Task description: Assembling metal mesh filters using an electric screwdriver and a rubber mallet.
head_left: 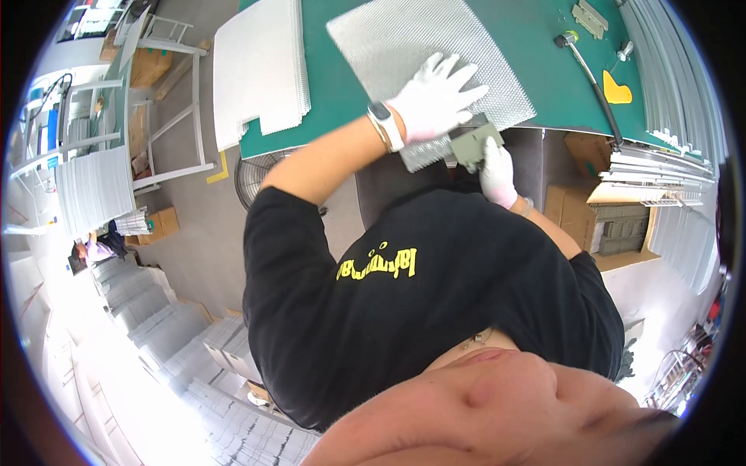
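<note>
Your gloved right hand [496, 169] grips a grey block [474, 144], fingers closed, at the tabletop [342, 93] edge; your left hand [435, 97] lies flat, fingers spread, pressing the metal mesh sheet [404, 46]; white sheet stack [260, 66] waits beyond

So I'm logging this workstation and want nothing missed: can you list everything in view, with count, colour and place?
mesh sheet: one, silver-grey, on the green table, its near corner hanging over the edge
green table: one, green top, ahead of the person
stack of white panels: one, white, left end of the table
grey block: one, grey, at the table's near edge
hammer: one, dark handle, right part of the table
yellow piece: one, yellow, beside the hammer
cardboard boxes: a few, brown, under the table to the right
fan: one, wire guard, on the floor to the left
left hand: white glove, flat on the mesh sheet
right hand: white glove, holding the grey block
</note>
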### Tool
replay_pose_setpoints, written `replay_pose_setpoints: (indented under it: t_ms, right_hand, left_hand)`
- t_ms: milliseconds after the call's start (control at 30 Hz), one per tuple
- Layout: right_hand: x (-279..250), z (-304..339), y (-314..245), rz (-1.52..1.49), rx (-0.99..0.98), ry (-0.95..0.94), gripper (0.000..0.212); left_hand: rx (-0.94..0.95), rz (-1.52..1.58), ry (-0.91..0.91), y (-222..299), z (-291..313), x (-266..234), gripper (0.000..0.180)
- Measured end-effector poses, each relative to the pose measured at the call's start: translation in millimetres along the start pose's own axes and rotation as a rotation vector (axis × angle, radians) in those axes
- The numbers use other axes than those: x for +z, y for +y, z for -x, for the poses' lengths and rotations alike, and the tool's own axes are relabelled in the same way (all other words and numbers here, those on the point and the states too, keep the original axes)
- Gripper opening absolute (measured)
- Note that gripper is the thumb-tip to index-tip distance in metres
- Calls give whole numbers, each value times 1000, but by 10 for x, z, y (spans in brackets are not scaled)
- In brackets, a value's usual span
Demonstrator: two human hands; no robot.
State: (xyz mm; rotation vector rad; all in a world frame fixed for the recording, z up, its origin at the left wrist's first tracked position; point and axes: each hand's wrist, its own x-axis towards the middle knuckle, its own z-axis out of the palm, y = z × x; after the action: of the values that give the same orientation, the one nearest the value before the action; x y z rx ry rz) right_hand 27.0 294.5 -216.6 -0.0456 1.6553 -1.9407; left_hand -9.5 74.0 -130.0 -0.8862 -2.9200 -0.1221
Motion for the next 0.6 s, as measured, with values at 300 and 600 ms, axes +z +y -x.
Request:
replay_pose_setpoints:
  t_ms: [300,600]
  right_hand:
    - [-110,-81,-87,-77,-78,115,27]
    - [-55,57,-10,-331,-71,235,24]
  left_hand:
    - [-336,71,59,636,-30,175,57]
    - [-381,90,-20,848,-11,208,58]
